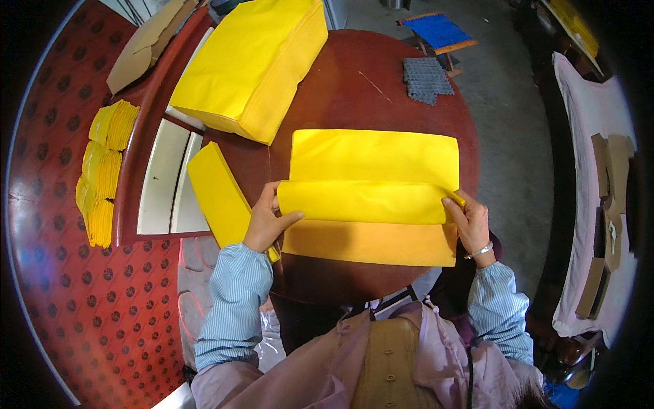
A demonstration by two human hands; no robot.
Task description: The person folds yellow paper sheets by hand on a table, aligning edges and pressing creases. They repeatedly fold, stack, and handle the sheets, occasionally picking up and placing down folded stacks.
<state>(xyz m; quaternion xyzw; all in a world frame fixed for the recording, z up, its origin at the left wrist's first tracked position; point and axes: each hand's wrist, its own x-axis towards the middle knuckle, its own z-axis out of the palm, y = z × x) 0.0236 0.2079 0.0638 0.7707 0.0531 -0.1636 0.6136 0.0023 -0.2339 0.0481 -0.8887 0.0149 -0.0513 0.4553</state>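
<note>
My left hand (pixel 263 219) pinches the left end of a folded yellow sheet (pixel 368 202), thumb on top and fingers behind. At its right end my right hand (pixel 471 222) is closed on it too, with a narrow yellow edge showing by the fingertips. This folded strip lies crosswise over a flat yellow piece, whose brighter part (pixel 375 151) shows beyond it and whose orange-yellow part (pixel 371 244) shows on the near side. I cannot tell whether they are one sheet. Left of my left hand, a folded yellow stack (pixel 221 194) rests aslant on the table.
A round dark-red table (pixel 354 82) carries a tall pile of yellow sheets (pixel 248 65) at far left and a grey ridged mat (pixel 426 80) at far right. Folded yellow bundles (pixel 102 174) lie left on red patterned cloth. A blue-topped stool (pixel 438 33) stands beyond; cardboard pieces (pixel 610 198) lie right.
</note>
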